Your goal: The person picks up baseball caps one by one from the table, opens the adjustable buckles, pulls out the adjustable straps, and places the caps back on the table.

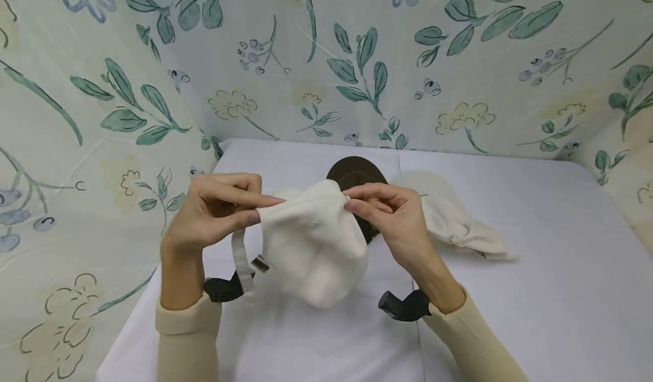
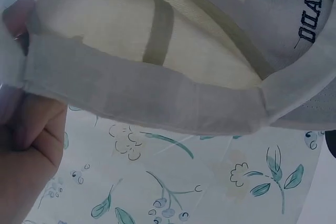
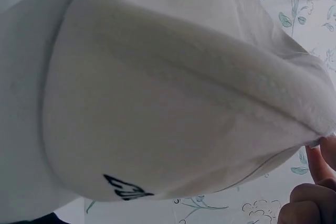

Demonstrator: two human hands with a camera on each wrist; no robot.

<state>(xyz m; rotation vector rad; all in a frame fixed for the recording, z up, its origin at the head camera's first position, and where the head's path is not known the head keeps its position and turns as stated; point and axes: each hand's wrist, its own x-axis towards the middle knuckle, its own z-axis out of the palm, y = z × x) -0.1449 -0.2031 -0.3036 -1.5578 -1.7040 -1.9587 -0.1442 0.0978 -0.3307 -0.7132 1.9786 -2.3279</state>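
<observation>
White fabric cap — handling in progress: raised off the table, set-down not yet done. Left hand pinches its rim; right hand pinches the crown's tip. The cap hangs between both hands — beyond it I see a brown cap and a cream hat.

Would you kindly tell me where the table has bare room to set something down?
The widest bare patch of the table lies right of the pale cap and right sleeve. A smaller one lies between that sleeve and the left sleeve. The middle is crowded: the left hand and right hand hold the white cap, the dark cap showing behind.
</observation>
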